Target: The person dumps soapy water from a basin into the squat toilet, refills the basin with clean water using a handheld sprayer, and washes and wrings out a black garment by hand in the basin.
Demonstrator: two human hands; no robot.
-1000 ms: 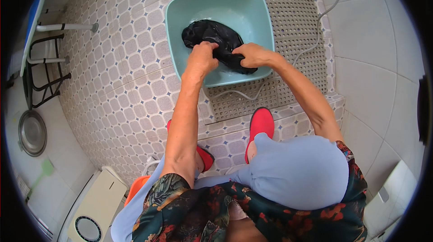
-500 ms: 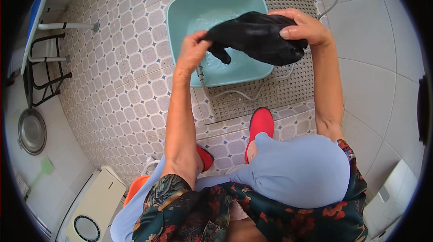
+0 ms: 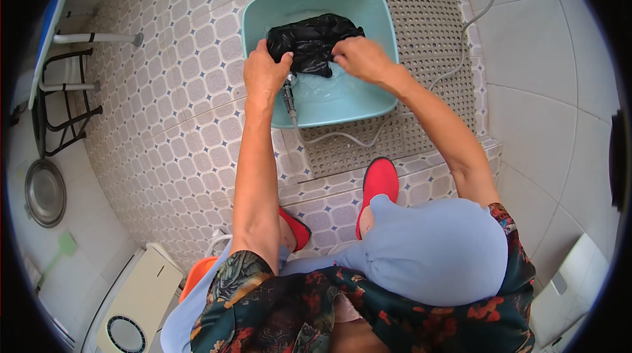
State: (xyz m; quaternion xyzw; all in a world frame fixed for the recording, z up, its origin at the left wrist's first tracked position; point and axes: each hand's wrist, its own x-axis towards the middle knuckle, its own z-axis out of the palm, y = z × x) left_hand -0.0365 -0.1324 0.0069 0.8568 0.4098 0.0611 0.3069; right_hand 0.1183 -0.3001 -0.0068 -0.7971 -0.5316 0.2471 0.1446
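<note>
A wet black garment [image 3: 309, 40] lies bunched in the turquoise basin [image 3: 336, 115], over shallow clear water. What kind of garment it is, I cannot make out. My left hand [image 3: 265, 73] grips its left end, with the thumb on the near side and the fingers partly hidden beyond. On the right, the fingers of my right hand [image 3: 362, 60] are curled closed at the garment's near right edge, pinching the cloth. A shower head [image 3: 288, 93] on a hose leans over the basin's near left rim, just below my left hand.
Under the basin is a perforated grey mat [image 3: 431, 30] on the tiled floor. A pale hose [image 3: 339, 134] loops in front of the basin and another stretch runs up the right wall. Metal-legged furniture [image 3: 99, 38] stands at left. My red shoes [image 3: 380, 182] are close by.
The black garment has come down from above the basin's right side into the basin. My right hand has moved left and down with it; my left hand has shifted slightly left.
</note>
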